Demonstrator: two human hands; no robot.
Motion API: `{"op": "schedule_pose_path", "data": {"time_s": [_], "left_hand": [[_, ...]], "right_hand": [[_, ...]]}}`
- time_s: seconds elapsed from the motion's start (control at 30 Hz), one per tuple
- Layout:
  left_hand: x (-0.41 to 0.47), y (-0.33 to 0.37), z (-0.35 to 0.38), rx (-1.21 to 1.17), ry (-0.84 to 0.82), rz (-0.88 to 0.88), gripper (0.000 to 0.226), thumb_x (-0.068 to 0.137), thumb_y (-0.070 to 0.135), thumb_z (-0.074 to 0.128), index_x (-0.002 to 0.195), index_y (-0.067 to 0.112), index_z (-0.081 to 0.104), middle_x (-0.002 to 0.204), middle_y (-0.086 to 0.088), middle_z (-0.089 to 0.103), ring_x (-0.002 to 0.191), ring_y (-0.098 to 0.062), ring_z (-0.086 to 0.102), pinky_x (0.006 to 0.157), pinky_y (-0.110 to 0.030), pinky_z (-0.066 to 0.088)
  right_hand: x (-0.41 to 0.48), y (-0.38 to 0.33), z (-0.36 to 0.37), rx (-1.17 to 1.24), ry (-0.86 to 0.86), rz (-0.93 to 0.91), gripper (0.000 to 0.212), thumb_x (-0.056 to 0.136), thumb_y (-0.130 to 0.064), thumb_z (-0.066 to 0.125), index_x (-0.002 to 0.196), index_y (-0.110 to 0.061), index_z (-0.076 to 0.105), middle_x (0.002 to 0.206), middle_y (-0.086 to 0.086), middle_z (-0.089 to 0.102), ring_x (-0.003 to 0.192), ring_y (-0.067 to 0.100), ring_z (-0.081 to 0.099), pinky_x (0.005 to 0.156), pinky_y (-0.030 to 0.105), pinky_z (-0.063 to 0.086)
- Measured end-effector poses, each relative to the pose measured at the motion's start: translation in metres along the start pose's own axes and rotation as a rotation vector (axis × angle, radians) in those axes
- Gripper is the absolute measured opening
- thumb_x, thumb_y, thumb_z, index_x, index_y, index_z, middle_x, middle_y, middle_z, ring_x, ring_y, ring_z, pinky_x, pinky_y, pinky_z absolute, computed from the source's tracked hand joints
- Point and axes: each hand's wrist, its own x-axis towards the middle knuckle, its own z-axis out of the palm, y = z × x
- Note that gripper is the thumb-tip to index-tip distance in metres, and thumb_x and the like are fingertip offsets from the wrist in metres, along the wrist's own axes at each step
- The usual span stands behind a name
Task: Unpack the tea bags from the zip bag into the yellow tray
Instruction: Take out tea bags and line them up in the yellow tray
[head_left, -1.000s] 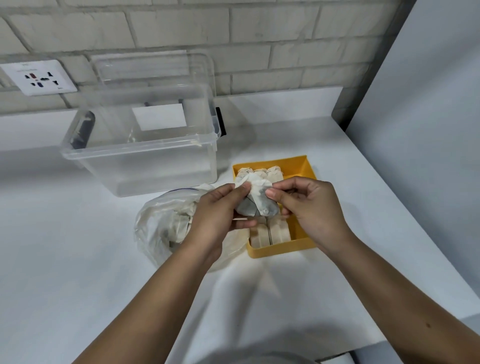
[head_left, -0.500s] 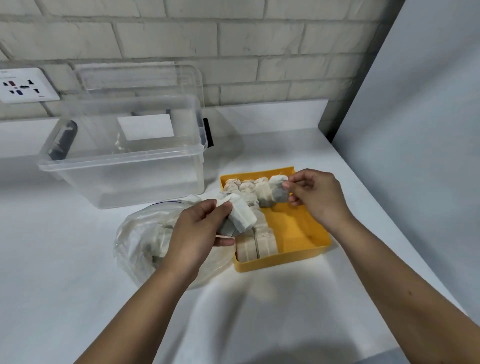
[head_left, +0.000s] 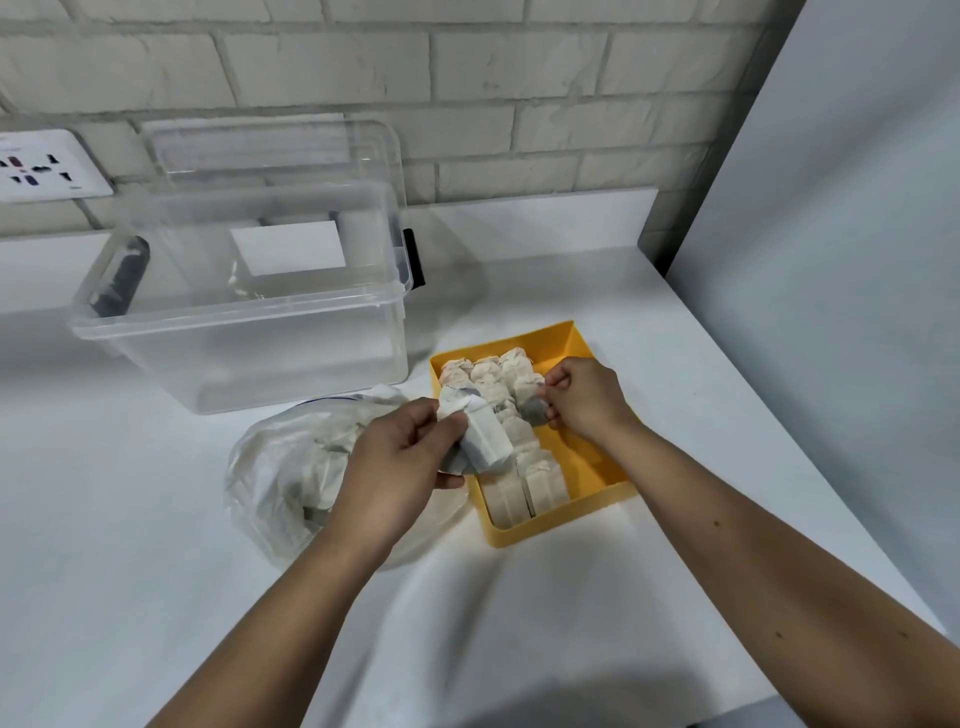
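Where white worktop (head_left: 156, 597) meets brick wall (head_left: 519, 78) (one bin (head_left: 244, 353), one zip bag (head_left: 280, 467), one yellow tray (head_left: 563, 522)), your left hand (head_left: 400, 467) and right hand (head_left: 587, 400) each pinch a tea bag (head_left: 488, 439).

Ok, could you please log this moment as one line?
left hand: grips tea bags | right hand: pinches one tea bag over yellow tray | zip bag: bags remain
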Motion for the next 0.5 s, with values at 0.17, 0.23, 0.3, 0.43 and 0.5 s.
{"op": "schedule_pose_path", "data": {"time_s": [0.17, 0.23, 0.3, 0.43, 0.5], "left_hand": [[0.007, -0.003, -0.011, 0.043, 0.064, -0.008, 0.019, 0.096, 0.018, 0.061, 0.100, 0.002, 0.071, 0.099, -0.031, 0.061, 0.079, -0.023, 0.065, 0.062, -0.026, 0.060], [0.008, -0.005, -0.013, 0.067, 0.074, -0.016, 0.023, 0.097, 0.018, 0.060, 0.101, -0.003, 0.068, 0.100, -0.033, 0.060, 0.088, -0.036, 0.068, 0.055, -0.017, 0.055], [0.007, -0.006, -0.015, 0.077, 0.084, -0.026, 0.026, 0.097, 0.017, 0.059, 0.103, -0.007, 0.065, 0.101, -0.034, 0.060, 0.095, -0.044, 0.067, 0.049, -0.012, 0.049], [0.012, -0.008, -0.016, 0.054, 0.063, -0.006, 0.027, 0.097, 0.017, 0.060, 0.105, -0.008, 0.064, 0.102, -0.034, 0.059, 0.087, -0.033, 0.067, 0.063, -0.025, 0.060], [0.014, -0.009, -0.015, 0.043, 0.056, -0.002, 0.027, 0.096, 0.018, 0.060, 0.104, -0.007, 0.065, 0.101, -0.033, 0.060, 0.085, -0.026, 0.066, 0.065, -0.027, 0.061]], "right_hand": [[0.000, 0.003, 0.004, -0.028, 0.018, -0.062, 0.008, 0.088, -0.012, 0.068, 0.083, -0.013, 0.062, 0.071, 0.001, 0.064, 0.066, 0.023, 0.067, 0.070, 0.039, 0.060], [-0.001, 0.007, 0.005, -0.012, 0.043, -0.047, 0.008, 0.088, -0.016, 0.069, 0.086, -0.012, 0.063, 0.073, 0.004, 0.066, 0.063, 0.023, 0.068, 0.069, 0.040, 0.060], [-0.004, 0.010, 0.005, 0.010, 0.064, -0.009, 0.008, 0.088, -0.018, 0.069, 0.088, -0.012, 0.064, 0.074, 0.006, 0.068, 0.059, 0.024, 0.068, 0.066, 0.041, 0.061], [-0.009, 0.012, 0.008, -0.024, 0.092, 0.002, 0.008, 0.090, -0.021, 0.067, 0.089, -0.014, 0.063, 0.078, 0.007, 0.070, 0.062, 0.025, 0.068, 0.068, 0.044, 0.060], [-0.008, 0.009, 0.009, -0.071, 0.101, -0.038, 0.008, 0.089, -0.020, 0.068, 0.089, -0.014, 0.064, 0.083, 0.007, 0.070, 0.073, 0.027, 0.068, 0.073, 0.045, 0.059]]}}
